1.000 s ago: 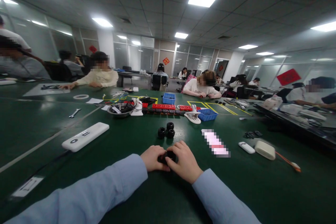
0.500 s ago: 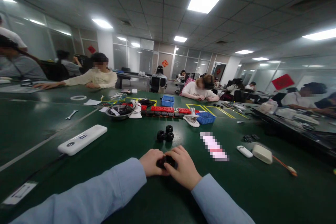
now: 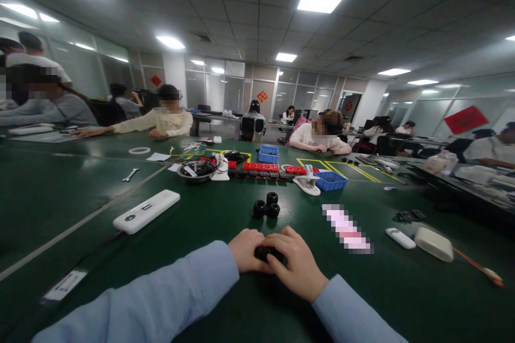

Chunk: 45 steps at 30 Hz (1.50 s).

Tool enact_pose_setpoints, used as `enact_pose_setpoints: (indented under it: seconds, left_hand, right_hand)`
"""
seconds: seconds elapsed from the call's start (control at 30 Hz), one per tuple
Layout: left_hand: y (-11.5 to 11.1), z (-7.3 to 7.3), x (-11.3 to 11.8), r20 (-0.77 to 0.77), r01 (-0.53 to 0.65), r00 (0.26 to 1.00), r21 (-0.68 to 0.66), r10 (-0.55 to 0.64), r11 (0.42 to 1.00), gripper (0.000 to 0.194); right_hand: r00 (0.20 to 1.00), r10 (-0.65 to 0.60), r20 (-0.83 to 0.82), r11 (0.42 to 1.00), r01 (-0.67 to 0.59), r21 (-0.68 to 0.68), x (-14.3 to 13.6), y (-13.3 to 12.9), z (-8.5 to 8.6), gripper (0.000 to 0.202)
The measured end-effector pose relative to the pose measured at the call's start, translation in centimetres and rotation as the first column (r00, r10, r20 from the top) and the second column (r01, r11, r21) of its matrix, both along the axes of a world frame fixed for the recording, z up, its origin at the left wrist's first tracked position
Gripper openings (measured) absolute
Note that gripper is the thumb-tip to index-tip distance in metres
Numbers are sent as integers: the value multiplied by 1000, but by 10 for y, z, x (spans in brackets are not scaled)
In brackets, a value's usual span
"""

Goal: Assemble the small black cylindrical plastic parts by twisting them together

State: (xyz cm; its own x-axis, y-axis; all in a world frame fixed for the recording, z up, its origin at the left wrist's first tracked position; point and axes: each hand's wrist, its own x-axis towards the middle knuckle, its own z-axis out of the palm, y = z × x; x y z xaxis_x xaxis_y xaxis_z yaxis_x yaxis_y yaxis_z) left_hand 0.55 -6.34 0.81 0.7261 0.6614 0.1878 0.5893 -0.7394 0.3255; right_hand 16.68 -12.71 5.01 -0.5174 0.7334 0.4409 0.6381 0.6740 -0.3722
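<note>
Both my hands are closed around a small black rounded object [image 3: 272, 254] low over the green table. My left hand [image 3: 247, 250] grips its left side. My right hand [image 3: 295, 261] curls over it from the right, with the thumb in front and the fingers across the top. The fingers cover much of it, so its exact kind cannot be made out. Just beyond my hands, several small black wheels [image 3: 267, 206] sit clustered on the table.
A white power bank [image 3: 147, 212] with a cable lies left, near a wrench [image 3: 131, 174]. Farther back are a metal bowl [image 3: 196, 171], red power strips [image 3: 260, 166], a white clamp [image 3: 308, 182] and blue bins [image 3: 330, 180]. A beige case [image 3: 433, 244] lies right. Other people sit around.
The whole scene has shifted right in view as the head turned slightly left. Both hands keep hold of the black object, which shows a different, rounder side.
</note>
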Motion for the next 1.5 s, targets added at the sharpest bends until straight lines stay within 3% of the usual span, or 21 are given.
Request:
enact_pose_setpoints:
  seconds: [0.2,0.47,0.73,0.9,1.17,1.3,1.5]
  left_hand:
    - [1,-2,1,-51,-44,998,48,47,998,41]
    - [4,-9,0,-36,20,999,82,-17,996,35]
    - [3,-5,-1,-24,18,1000,46,-17,999,37]
    - [1,-1,-1,6,4,1000,16,-4,1000,41]
    - [0,5,-1,12,-1,1000,-50,1,999,38]
    - [-1,4,-1,14,-12,1000,-54,13,998,38]
    - [0,2,-2,7,12,1000,-55,-11,998,41]
  right_hand:
    - [999,38,5,999,-38,28,-2,-3,0,12]
    - [994,105,-4,992,-104,76,-2,-4,-5,13]
    - [992,122,-18,979,-117,167,1,-6,-13,35]
    - [998,52,-25,979,-46,197,10,2,-16,41]
    - [997,-71,37,993,67,97,22,15,-15,47]
    - [991,-105,78,992,99,79,21,17,-16,43]
    - [952,-299,63,954,297,37,23,16,-10,30]
